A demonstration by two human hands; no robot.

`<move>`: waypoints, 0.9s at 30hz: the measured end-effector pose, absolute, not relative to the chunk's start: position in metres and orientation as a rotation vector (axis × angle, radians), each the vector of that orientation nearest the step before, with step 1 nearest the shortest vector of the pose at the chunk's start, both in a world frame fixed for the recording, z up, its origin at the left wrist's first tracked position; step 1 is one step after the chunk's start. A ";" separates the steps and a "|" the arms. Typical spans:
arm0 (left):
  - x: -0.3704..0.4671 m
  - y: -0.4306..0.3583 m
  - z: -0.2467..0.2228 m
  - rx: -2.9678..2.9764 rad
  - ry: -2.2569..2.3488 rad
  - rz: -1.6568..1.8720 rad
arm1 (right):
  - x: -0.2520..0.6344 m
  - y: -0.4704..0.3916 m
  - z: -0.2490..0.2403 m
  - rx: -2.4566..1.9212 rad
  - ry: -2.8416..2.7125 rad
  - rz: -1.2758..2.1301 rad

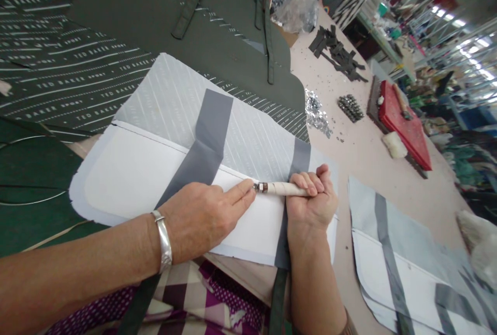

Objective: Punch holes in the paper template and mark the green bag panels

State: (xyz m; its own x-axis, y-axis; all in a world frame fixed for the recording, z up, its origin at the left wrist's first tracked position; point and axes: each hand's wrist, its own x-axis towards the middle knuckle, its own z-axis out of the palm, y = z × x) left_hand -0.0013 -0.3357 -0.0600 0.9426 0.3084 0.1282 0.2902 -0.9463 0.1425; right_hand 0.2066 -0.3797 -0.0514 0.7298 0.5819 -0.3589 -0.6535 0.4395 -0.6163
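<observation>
My right hand (312, 203) is closed round the white wrapped handle of an awl-like tool (283, 189). Its metal collar points left and its tip is hidden at my left fingertips. My left hand (205, 213) rests on the bag panel (128, 169), index and middle fingers stretched together to the tool's metal end, thumb and other fingers tucked out of sight. Whatever they pinch there cannot be made out. The panel, pale grey above and white below, has two dark grey straps (213, 122) across it and lies at the table edge, over my lap.
Dark printed panels (108, 55) with straps lie behind. On the table (330, 154) are loose silver pieces (316, 112), a cluster of dark metal studs (350, 107), black strips (336, 53) and a red block (404, 122) bearing a hammer. More strapped panels (411, 267) lie at right.
</observation>
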 end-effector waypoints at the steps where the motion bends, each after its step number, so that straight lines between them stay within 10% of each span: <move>1: -0.002 -0.336 -0.061 2.974 0.455 0.233 | 0.206 -0.380 -0.051 -0.816 0.096 0.764; 27: 0.000 -0.335 -0.068 2.933 0.479 0.450 | 0.182 -0.380 -0.029 -0.952 -0.570 0.531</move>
State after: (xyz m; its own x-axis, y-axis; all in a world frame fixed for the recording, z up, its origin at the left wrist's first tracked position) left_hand -0.0005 -0.3352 -0.0677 0.9048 0.3300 0.2692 0.2894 -0.9402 0.1797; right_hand 0.1816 -0.3799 -0.0292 0.7330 0.6458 0.2139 -0.1686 0.4771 -0.8625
